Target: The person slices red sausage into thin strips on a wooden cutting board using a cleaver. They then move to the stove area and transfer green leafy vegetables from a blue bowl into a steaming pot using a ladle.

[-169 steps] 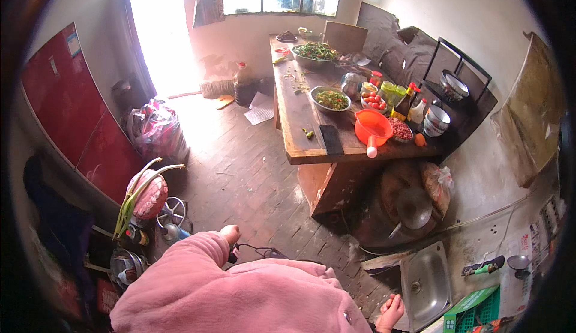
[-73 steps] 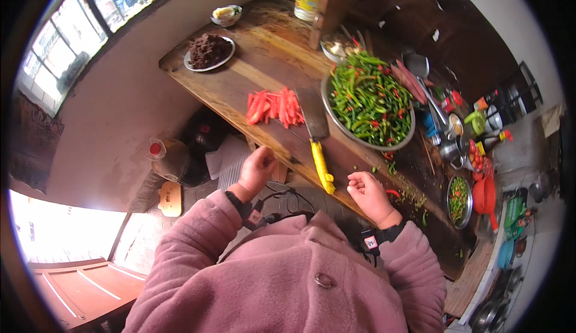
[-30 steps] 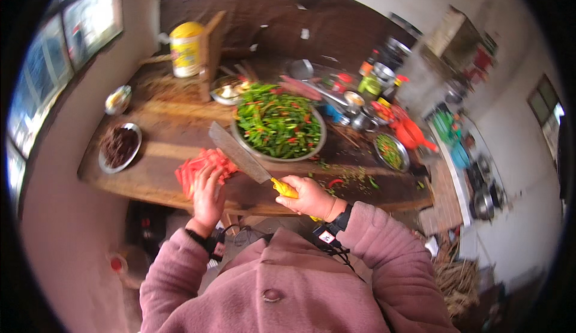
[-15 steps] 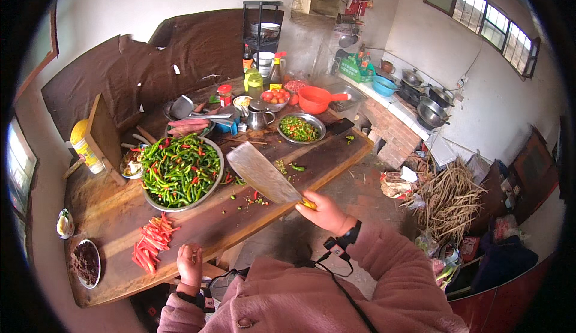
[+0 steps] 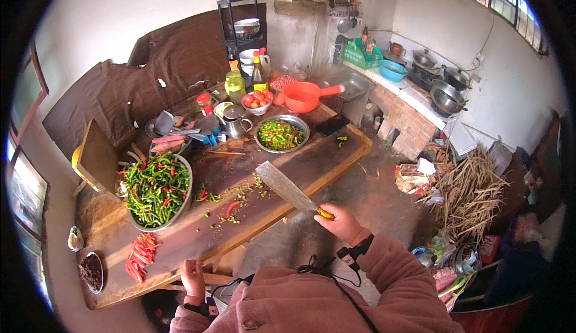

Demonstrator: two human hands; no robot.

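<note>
Right hand: fingers closed round the yellow handle of a cleaver. I read the blade as pointing forward and left, partly over the near edge of the table; I cannot tell how high it stands.

Left hand: at the table's near edge, fingers partly curled, nothing visible in them. I cannot tell whether the fingertips press together or whether they touch the wood.

Red strips: one loose pile on the table, nearest the left hand, forward and left of it, apart from the cleaver.

Large bowl: heaped with green and red chillies, just beyond the pile.

Scraps: chopped bits and a red chilli, lying between large bowl and blade.

Steel bowl: chopped green and red pieces inside, beyond the cleaver.

Plate: dark, crumbly food, at the table's left end; a small bowl just beyond it.

Far side of table: I list an upright board, a red-lidded jar, a metal pot, a bowl of tomatoes and an orange scoop.

Floor, right: heap of dry stalks.

Counter, far right: blue basin, wok.
</note>
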